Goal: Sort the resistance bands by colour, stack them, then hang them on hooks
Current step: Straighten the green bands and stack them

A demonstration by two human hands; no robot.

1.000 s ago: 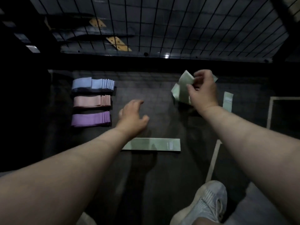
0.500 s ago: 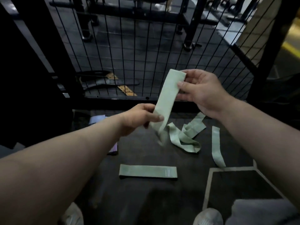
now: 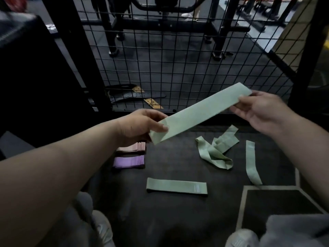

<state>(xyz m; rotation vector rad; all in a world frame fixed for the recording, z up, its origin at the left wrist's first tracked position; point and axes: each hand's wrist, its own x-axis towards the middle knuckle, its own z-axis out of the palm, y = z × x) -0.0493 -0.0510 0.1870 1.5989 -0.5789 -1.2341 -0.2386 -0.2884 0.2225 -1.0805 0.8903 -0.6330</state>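
A pale green resistance band (image 3: 199,112) is stretched flat in the air between my hands. My left hand (image 3: 140,126) pinches its lower left end and my right hand (image 3: 261,111) pinches its upper right end. On the dark floor below lie a flat green band (image 3: 177,187), a tangled heap of green bands (image 3: 216,150) and a single green band (image 3: 252,164) at the right. A pink stack (image 3: 132,147) and a purple stack (image 3: 129,162) sit at the left, partly behind my left wrist. The blue stack is hidden.
A black wire mesh fence (image 3: 178,65) stands just beyond the bands, with a black post (image 3: 83,68) on its left. Black straps (image 3: 135,96) lie behind the mesh. White floor lines (image 3: 243,202) mark a square at the right. My shoes (image 3: 101,229) show at the bottom.
My hands have pulled the green band from hanging nearly upright to taut and slanted, the right hand moving right. The camera tilted up, showing more of the fence.
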